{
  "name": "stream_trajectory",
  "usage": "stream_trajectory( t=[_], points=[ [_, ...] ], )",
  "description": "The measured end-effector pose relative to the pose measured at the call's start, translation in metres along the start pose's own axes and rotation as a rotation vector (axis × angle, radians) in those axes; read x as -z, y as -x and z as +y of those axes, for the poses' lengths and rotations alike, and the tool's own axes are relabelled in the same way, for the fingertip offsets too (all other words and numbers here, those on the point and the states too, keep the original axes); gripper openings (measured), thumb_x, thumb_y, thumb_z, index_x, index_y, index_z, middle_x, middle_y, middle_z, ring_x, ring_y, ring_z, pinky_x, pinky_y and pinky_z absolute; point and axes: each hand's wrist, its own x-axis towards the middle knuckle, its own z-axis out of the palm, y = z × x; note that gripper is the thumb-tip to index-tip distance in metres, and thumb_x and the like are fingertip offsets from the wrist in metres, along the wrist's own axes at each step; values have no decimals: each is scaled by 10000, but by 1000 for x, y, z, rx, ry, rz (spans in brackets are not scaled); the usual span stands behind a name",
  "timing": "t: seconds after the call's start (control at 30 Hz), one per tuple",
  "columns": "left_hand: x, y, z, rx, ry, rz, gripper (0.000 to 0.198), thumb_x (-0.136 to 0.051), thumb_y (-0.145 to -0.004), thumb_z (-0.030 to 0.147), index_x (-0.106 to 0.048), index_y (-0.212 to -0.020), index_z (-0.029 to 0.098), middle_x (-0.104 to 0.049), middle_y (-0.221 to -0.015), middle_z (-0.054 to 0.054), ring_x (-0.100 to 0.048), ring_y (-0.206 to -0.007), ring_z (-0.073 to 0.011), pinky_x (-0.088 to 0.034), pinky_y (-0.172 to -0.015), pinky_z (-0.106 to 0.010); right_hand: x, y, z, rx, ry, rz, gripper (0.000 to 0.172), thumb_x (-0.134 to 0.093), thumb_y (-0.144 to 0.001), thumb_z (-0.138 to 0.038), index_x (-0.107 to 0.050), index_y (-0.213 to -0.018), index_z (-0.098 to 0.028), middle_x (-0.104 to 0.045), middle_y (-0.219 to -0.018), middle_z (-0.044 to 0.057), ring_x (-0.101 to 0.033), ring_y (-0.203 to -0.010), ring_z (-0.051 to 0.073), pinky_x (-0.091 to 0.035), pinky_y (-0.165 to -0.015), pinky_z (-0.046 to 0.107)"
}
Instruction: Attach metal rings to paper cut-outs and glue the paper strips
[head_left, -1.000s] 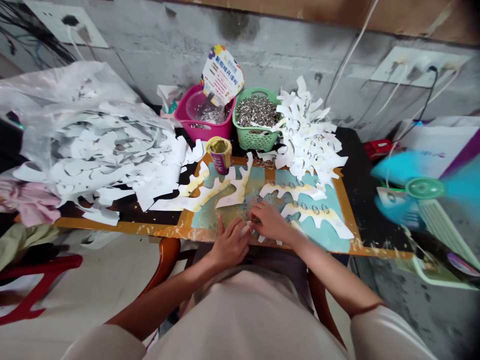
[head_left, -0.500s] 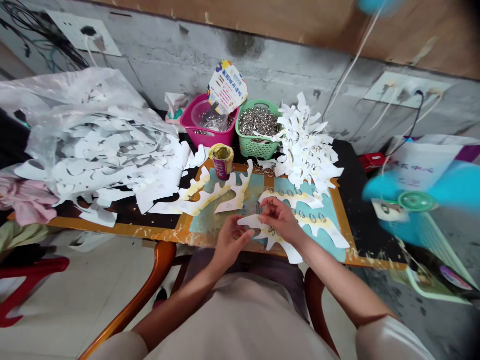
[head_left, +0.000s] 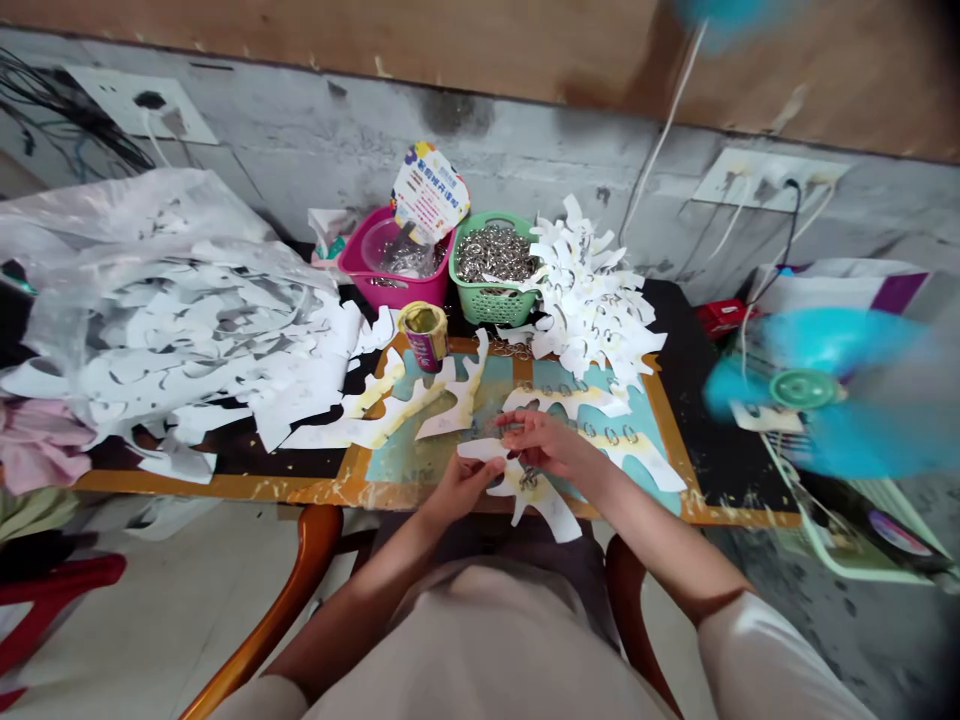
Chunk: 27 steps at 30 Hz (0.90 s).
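My left hand (head_left: 463, 486) pinches the left end of a white cut-out piece (head_left: 556, 514) between thumb and fingers, above the table's front edge. The piece has curved notches, yellowish glue and metal rings near its middle. At its upper edge my right hand (head_left: 546, 442) is closed, with thumb and bent fingers on the piece; the fingertips are partly hidden. Just behind lie two similar white strips with rings, a far strip (head_left: 566, 397) and a nearer strip (head_left: 646, 458). Glue-edged strips (head_left: 382, 425) without rings lie to the left.
An open glue tin (head_left: 427, 345) stands behind the strips. Beyond it are a pink basket (head_left: 390, 288) and a green basket (head_left: 491, 303) of metal rings. White cut-outs fill a plastic bag (head_left: 172, 300) at left; ringed pieces pile (head_left: 592, 290) at right. A blue fan (head_left: 806, 390) spins at far right.
My right hand's fingers have shifted and stretched leftward along the upper edge of the piece. The piece hangs a little lower and shows more of its rings. The whole view has shifted slightly.
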Motion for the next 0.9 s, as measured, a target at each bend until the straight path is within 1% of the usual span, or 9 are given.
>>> stream_trajectory(
  t=[0.1, 0.2, 0.3, 0.4, 0.47, 0.6, 0.73, 0.83, 0.9],
  points=[
    [4, -4, -3, 42, 18, 97, 451, -768, -725, 558, -633, -658, 133, -515, -551, 34, -442, -528, -71, -388, -518, -197, 12, 5, 5, 192, 65, 4, 366, -766, -764, -416, -593, -1015, -213, -718, -878, 32, -657, -787, 139, -498, -717, 260],
    [8, -7, -2, 147, 69, 185, 513, -788, -685, 576, -553, -560, 139, -455, -521, 48, -418, -496, -62, -390, -470, -190, 19, 15, 14, 278, 197, -40, 415, -797, -748, -400, -557, -1041, -230, -724, -1065, 65, -660, -939, 169, -489, -801, 295],
    [10, -7, 0, 223, 189, 239, 502, -827, -623, 584, -593, -658, 141, -525, -609, 34, -481, -505, -75, -432, -448, -203, 18, 18, 27, 300, 279, -6, 415, -808, -735, -387, -509, -981, -236, -720, -933, 31, -656, -817, 159, -480, -748, 299],
    [9, -4, 3, 212, 269, 261, 583, -778, -613, 685, -623, -771, 147, -627, -757, -10, -557, -508, -96, -471, -459, -238, 12, 14, 38, 412, 298, 112, 354, -760, -778, -413, -473, -896, -242, -664, -821, -8, -623, -743, 142, -468, -709, 286],
    [8, 0, 6, 195, 244, 256, 586, -794, -608, 663, -643, -830, 143, -663, -812, -31, -612, -547, -119, -494, -503, -248, 8, 12, 41, 463, 320, 144, 308, -728, -806, -408, -483, -889, -241, -634, -808, -13, -606, -737, 140, -466, -702, 283],
    [3, 8, 11, 158, 103, 264, 430, -888, -603, 406, -672, -862, 138, -653, -710, 8, -622, -609, -109, -506, -611, -229, 3, 11, 44, 504, 353, 194, 246, -718, -809, -371, -526, -884, -238, -611, -788, -15, -595, -728, 145, -477, -703, 285],
    [0, 8, 11, 124, 68, 311, 393, -886, -601, 382, -695, -836, 132, -657, -686, 16, -604, -597, -97, -508, -638, -238, -2, 9, 48, 559, 365, 337, 220, -724, -788, -363, -548, -826, -236, -614, -765, -11, -600, -705, 156, -490, -688, 292],
    [0, 6, 9, 116, 19, 325, 380, -893, -584, 366, -708, -817, 128, -660, -678, 11, -609, -610, -107, -493, -610, -230, -5, 6, 50, 633, 505, 457, 170, -704, -808, -345, -577, -804, -233, -642, -782, 5, -615, -741, 167, -497, -744, 311],
    [0, 6, 7, 110, -6, 348, 371, -892, -583, 357, -714, -813, 128, -660, -677, 11, -609, -612, -110, -490, -602, -229, -5, 4, 50, 671, 605, 487, 158, -707, -812, -342, -598, -785, -230, -660, -802, 14, -621, -763, 171, -495, -779, 320]
  ],
)
